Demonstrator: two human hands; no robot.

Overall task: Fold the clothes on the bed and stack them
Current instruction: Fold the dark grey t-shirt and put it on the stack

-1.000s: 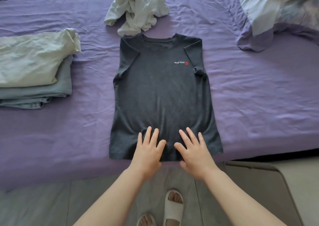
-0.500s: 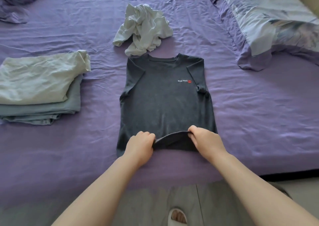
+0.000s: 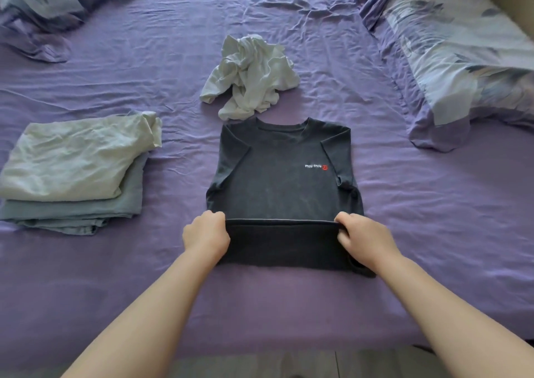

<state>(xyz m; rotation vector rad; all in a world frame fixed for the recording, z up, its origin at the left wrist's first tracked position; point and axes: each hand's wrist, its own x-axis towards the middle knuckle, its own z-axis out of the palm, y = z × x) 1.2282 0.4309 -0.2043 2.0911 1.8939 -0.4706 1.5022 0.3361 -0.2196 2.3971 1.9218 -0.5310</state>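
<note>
Head view: a folded stack [image 3: 72, 172] is seen at the left of the purple bed [image 3: 433, 204]. At centre, the dark t-shirt [image 3: 277, 181] has its near hem pinched at each end by the left hand [image 3: 206, 234] and right hand [image 3: 362, 240], doubled over toward the collar. A crumpled white garment [image 3: 250, 77] lies beyond it.

Both bare forearms reached forward from the near edge, roughly parallel, converging slightly toward the hands. Left hand [image 3: 206, 234] was fisted, knuckles up, fingers curled under and gripping the left end of a lifted hem of the dark grey cotton T-shirt [image 3: 277, 181]. Right hand [image 3: 362, 237] mirrored it at the hem's right end, thumb tucked on the inner side, fingers curled over the fabric edge. Wrists were straight, level with each other, hands well apart with the hem stretched taut between them.
</note>
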